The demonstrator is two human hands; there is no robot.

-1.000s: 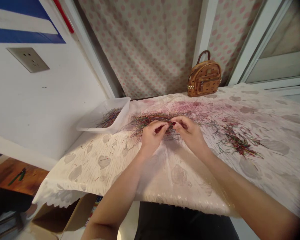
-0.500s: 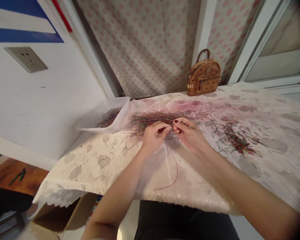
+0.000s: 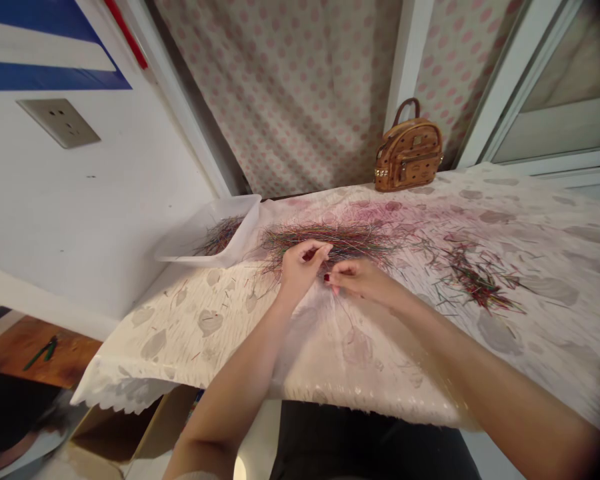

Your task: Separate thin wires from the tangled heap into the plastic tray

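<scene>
A tangled heap of thin multicoloured wires [image 3: 327, 241] lies on the patterned white tablecloth [image 3: 180, 327], mostly red and green. My left hand [image 3: 303, 269] rests at the heap's front edge, its fingers curled against the strands. Just right of it, my right hand [image 3: 359, 280] is pinched at the fingertips, and a very thin wire seems to hang from the pinch. A smaller scattered pile of short coloured wires [image 3: 477, 283] lies further right. Neither hand touches that pile.
A clear plastic tray [image 3: 205, 233] holding more wires stands at the table's left, against the white wall. A tan studded backpack [image 3: 409, 157] sits at the far edge. A cardboard box [image 3: 115, 427] is below the table's front corner, and pliers [image 3: 44, 352] lie on the wooden floor.
My hands have parted, with the right hand drawn back and down toward me and the left shifted slightly up and left. The long red wire hanging below them earlier no longer shows.
</scene>
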